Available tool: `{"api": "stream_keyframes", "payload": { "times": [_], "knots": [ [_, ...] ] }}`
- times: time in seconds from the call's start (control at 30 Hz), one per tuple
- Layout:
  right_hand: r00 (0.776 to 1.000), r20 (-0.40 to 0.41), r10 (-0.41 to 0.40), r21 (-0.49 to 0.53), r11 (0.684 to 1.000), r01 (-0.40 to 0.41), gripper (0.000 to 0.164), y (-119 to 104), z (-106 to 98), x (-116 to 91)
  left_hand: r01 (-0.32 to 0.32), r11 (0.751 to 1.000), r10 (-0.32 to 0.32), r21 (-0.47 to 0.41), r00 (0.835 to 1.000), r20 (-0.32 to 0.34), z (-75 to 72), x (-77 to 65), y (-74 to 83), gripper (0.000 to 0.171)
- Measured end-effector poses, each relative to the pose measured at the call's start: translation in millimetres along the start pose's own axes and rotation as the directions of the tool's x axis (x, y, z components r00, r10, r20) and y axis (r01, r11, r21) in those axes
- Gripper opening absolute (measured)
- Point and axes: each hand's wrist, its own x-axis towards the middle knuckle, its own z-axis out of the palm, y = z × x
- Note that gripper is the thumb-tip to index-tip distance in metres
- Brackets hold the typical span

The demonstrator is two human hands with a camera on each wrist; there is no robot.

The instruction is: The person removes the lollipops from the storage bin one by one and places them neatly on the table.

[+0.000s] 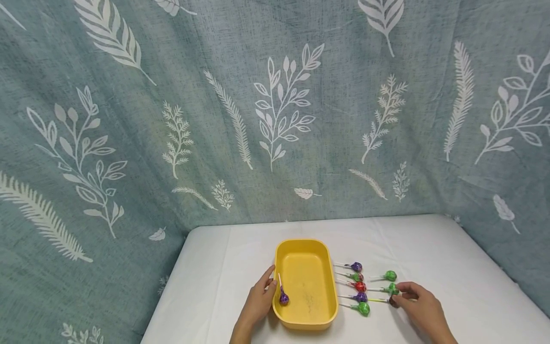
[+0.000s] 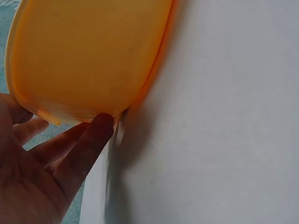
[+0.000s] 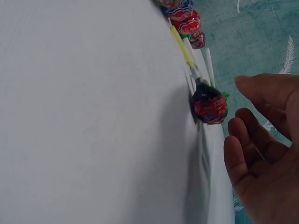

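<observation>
My left hand [image 1: 258, 298] rests against the left side of a yellow plastic tray [image 1: 306, 322]. In the left wrist view its extended fingers touch the outside of the tray [image 2: 88, 56] near the rim. One purple-wrapped lollipop [image 1: 284, 299] lies inside the tray, its white stick leaning toward the left wall. My right hand [image 1: 423, 306] hovers with parted fingers right by a dark lollipop with a yellow stick [image 1: 393, 301]. In the right wrist view the dark red wrapped head [image 3: 210, 108] sits in front of the fingertips, and nothing is between them.
Right of the tray lies a column of lollipops: purple [image 1: 356, 267], red [image 1: 360, 286] and green [image 1: 364, 308] among them. Two more green ones [image 1: 390, 275] are farther right. A white cloth [image 1: 206, 286] covers the table; a leaf-patterned curtain [image 1: 258, 95] hangs behind and at the sides.
</observation>
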Motion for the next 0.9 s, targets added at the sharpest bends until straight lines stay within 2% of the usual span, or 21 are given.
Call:
{"api": "stream_keyframes", "payload": {
  "times": [0.27, 0.67, 0.9],
  "knots": [
    [0.992, -0.061, -0.107, 0.048, 0.993, 0.110, 0.036, -25, -2, -3, -0.007, 1.000, 0.007, -0.004, 1.000, -0.005, -0.2, 0.1, 0.4, 0.050],
    [0.981, -0.030, -0.191, 0.111, 0.975, 0.193, 0.031, -61, 9, -2, 0.034, 0.999, -0.034, -0.021, 0.999, -0.003, 0.2, -0.7, 4.4, 0.049],
    [0.980, -0.009, -0.199, 0.144, 0.969, 0.198, 0.031, -77, 20, 0, 0.028, 0.999, -0.028, -0.027, 1.000, -0.007, -0.4, -0.9, 4.5, 0.049]
  ]
}}
